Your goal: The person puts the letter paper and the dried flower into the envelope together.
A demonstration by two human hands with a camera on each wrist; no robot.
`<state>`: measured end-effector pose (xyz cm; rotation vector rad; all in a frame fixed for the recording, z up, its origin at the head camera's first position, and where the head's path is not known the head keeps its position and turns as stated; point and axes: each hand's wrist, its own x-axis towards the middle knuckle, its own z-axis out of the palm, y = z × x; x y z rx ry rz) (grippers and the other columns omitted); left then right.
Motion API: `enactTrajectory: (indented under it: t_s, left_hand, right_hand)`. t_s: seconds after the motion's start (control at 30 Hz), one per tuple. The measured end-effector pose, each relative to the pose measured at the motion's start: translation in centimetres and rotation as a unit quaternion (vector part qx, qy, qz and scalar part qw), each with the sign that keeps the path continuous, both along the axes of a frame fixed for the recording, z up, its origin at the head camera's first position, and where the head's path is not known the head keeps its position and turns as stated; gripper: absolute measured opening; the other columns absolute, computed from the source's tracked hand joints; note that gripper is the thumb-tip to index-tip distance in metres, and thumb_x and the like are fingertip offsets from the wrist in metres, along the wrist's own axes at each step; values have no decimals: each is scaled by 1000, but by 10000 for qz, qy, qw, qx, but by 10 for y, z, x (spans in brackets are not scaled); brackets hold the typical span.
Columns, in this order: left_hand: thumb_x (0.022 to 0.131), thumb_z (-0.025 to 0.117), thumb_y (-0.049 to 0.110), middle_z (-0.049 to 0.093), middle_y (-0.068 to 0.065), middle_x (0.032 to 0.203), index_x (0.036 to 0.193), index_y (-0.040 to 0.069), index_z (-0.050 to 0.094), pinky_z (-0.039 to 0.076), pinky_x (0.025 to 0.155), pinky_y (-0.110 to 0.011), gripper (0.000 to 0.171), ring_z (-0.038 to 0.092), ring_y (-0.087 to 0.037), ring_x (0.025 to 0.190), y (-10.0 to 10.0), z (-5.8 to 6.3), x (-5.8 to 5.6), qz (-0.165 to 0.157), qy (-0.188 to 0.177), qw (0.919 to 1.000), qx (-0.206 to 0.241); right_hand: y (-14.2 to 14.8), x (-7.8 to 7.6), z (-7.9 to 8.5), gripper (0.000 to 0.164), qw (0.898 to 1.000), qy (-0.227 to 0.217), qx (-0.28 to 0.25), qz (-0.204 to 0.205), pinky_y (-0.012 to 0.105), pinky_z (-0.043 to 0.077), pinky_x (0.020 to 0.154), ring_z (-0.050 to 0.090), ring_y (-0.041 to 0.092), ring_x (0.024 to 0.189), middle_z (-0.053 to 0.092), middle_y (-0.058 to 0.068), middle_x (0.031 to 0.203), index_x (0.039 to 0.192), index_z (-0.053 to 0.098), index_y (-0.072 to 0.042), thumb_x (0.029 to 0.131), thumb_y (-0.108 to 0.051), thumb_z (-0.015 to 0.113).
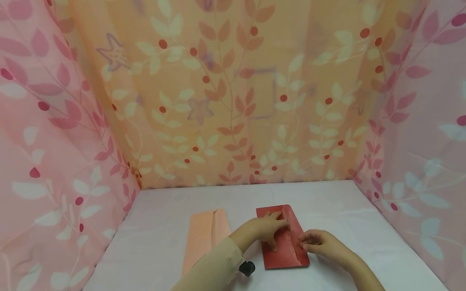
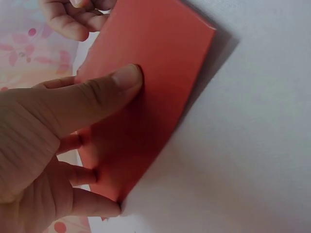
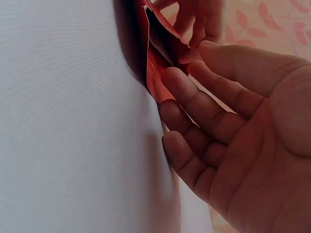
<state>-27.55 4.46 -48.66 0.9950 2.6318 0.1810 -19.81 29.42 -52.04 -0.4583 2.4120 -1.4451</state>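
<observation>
A red envelope (image 1: 280, 258) lies on the white table, a lengthwise flap along its right side. My left hand (image 1: 267, 232) rests on it with spread fingers; in the left wrist view the thumb (image 2: 127, 76) lies flat on the red paper and the other fingertips touch near its edge. At the flap side is my right hand (image 1: 324, 243). Its fingers (image 3: 182, 85) are loosely bent against the flap in the right wrist view, where a dark gap shows between flap and body. Whether the thumb touches the paper there is unclear.
To the left lies a peach envelope (image 1: 199, 234), partly covered by my left sleeve (image 1: 214, 266). A small black object (image 1: 247, 268) shows at the left wrist. Patterned curtains (image 1: 233, 101) stand behind and along both sides of the white tabletop (image 1: 156, 226).
</observation>
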Motion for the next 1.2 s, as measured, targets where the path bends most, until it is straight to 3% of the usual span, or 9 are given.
enactTrajectory:
  t_s: [0.27,0.5,0.7,0.93,1.2]
  left_hand:
    - [73,93,34,29,7,165,141,55,50,51,100,-59,83,29,-30,153,-2,5,8,52,-142,9998,-120]
    - [76,90,40,28,10,166,148,57,41,51,101,-55,90,26,-26,155,-12,-1,10,-30,39,10000,-47]
    - [77,89,42,32,11,163,150,55,40,53,100,-50,89,30,-20,153,-13,-7,13,-78,128,9999,11]
    - [80,86,47,46,13,153,152,44,43,54,99,-37,84,44,-10,141,-17,-14,14,-470,843,9953,96]
    - [87,80,48,60,16,136,136,37,61,54,92,-28,53,57,-3,123,-29,-12,21,-760,1560,9842,341]
  right_hand:
    - [-4,5,-7,34,9999,63,75,-58,21,53,82,67,10,101,73,10,114,125,67,-3,100,-25,68]
    - [-4,1,-15,32,9984,380,376,-164,23,54,80,66,6,98,74,3,113,122,69,-7,100,-30,67]
    - [-2,4,-19,31,9984,262,470,-188,23,52,79,65,6,97,73,2,115,122,69,-10,100,-31,66]
    - [2,8,-18,31,9973,291,587,-316,22,52,79,65,6,97,72,2,116,121,70,-11,100,-33,67]
    - [3,14,-11,29,9960,201,773,-400,25,51,75,64,8,93,72,-1,115,120,70,-16,100,-37,66]
